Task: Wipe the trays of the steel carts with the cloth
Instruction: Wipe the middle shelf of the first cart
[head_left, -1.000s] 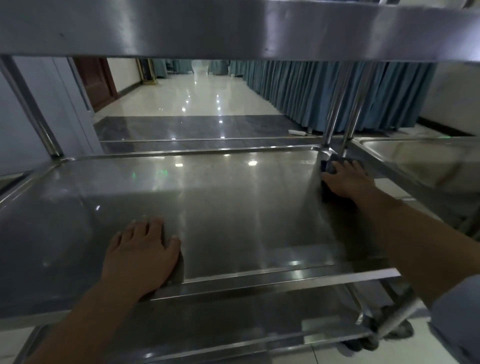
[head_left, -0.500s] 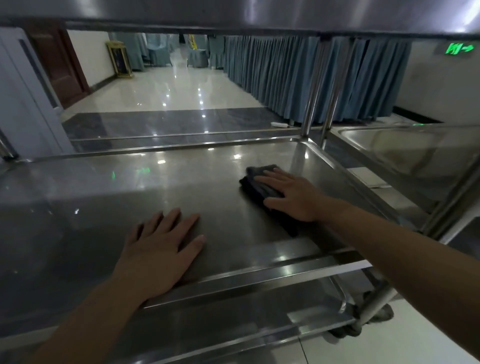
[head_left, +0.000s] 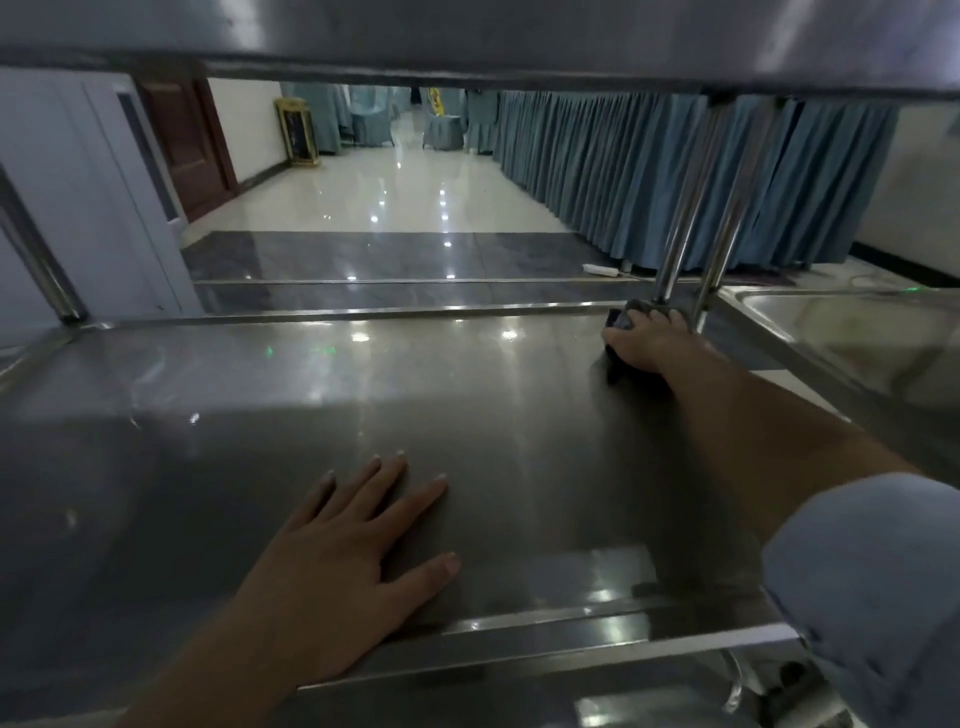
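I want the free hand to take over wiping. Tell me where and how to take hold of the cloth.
Grip the dark bunched fold of the cloth that shows left of the right hand, coming from the left across the open tray. The upright posts block the far right corner, and the right hand covers the rest.

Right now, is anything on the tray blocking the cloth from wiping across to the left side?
Only the left hand, resting flat on the tray near its front edge. The right hand presses the cloth into the far right corner.
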